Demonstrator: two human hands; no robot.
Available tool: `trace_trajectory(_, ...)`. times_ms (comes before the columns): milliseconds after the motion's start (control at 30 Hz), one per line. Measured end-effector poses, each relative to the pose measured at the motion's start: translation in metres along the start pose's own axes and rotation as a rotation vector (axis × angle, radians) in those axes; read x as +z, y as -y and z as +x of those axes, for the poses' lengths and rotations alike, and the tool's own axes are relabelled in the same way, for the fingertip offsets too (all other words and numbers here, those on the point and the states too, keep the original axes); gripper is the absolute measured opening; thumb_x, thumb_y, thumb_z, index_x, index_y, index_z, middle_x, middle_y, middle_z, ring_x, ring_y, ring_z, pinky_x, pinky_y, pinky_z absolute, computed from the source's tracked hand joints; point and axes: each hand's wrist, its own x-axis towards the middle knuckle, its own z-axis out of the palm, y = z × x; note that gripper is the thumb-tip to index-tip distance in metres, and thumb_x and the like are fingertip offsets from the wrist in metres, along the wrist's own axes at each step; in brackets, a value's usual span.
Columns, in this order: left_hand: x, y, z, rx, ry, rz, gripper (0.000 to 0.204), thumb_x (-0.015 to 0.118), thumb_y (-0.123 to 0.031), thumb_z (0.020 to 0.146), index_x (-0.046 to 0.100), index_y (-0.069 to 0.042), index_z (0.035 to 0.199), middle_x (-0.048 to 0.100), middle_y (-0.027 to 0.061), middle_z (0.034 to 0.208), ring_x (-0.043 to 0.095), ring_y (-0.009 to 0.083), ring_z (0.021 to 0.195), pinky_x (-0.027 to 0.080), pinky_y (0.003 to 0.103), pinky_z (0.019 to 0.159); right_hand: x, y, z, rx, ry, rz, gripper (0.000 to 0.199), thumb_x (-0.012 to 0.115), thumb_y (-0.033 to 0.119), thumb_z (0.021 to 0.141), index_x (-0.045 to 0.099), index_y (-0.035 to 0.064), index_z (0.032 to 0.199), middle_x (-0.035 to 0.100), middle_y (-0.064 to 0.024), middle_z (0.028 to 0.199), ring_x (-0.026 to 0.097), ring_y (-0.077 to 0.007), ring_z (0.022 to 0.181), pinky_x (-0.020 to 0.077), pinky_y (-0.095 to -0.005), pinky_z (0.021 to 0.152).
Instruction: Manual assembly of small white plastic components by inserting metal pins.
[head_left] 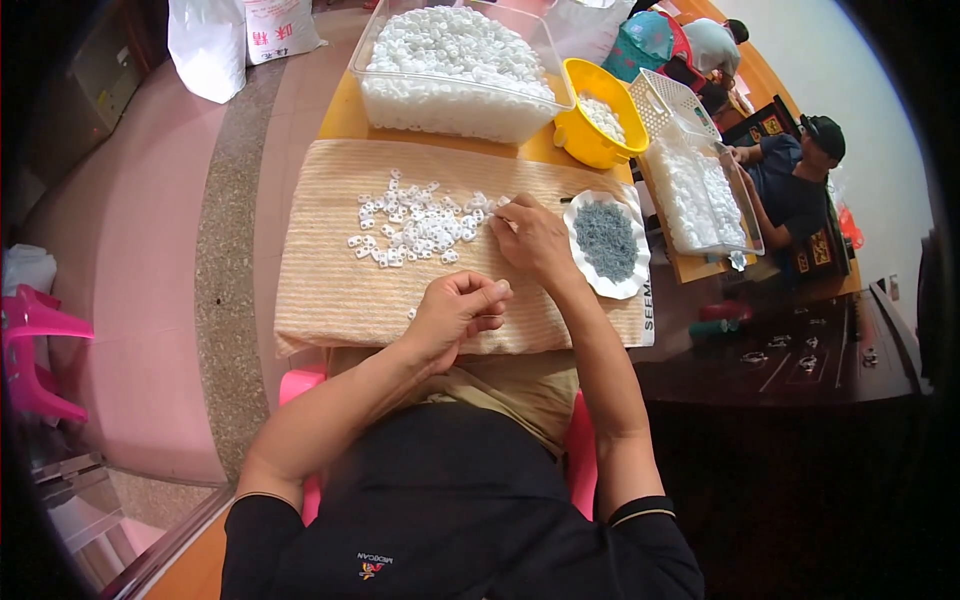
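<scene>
Head view. Striped cloth point(320, 290) covers the work surface over the person's lap. Scatter of small white plastic pieces point(415, 225) lies toward the cloth's far edge, centre. Right hand point(535, 240) rests at the scatter's right margin, fingertips pinched together on a piece or just at it (too small to tell which). Left hand point(455, 310) sits near the cloth's near edge, fingers curled shut around something tiny; the contents are hidden. Hands are apart.

White scalloped dish point(632, 285) of grey bits at the cloth's right edge, just beside the right hand. Beyond the far edge: clear tub point(372, 60) heaped with white pieces, yellow bowl point(580, 135) to its right.
</scene>
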Motion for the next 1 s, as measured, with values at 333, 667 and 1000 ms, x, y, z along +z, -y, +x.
trace_trajectory(333,-0.004,0.001,0.004,0.122,-0.102,-0.053,0.014,0.064,-0.017,0.091,0.061,-0.004,0.097,0.065,0.0034,0.089,0.06,0.0086,0.074,0.054,0.024,0.069,-0.022,0.008,-0.041,0.327,0.172,1.11,0.019,0.067,0.01,0.088,0.064,-0.0059,0.097,0.066,-0.0063,0.082,0.06,-0.0082,0.066,0.0509,-0.022,0.059)
trace_trajectory(667,0.0,0.003,0.002,0.166,-0.04,-0.074,0.015,0.062,-0.018,0.093,0.063,-0.005,0.1,0.064,0.0013,0.089,0.061,0.0094,0.08,0.053,0.023,0.072,-0.019,0.032,-0.069,0.225,0.108,1.085,0.017,0.061,0.004,0.091,0.065,-0.0043,0.105,0.067,-0.0075,0.089,0.065,-0.0127,0.079,0.0549,-0.0247,0.068)
trace_trajectory(1000,-0.004,0.006,0.003,0.183,-0.082,-0.065,0.009,0.063,-0.015,0.092,0.065,-0.006,0.095,0.064,-0.0009,0.086,0.058,0.0077,0.079,0.051,0.023,0.071,-0.012,0.038,-0.08,-0.023,-0.166,0.724,0.016,0.069,0.001,0.083,0.066,0.0013,0.098,0.059,-0.0077,0.081,0.058,-0.0141,0.07,0.0459,-0.0248,0.059)
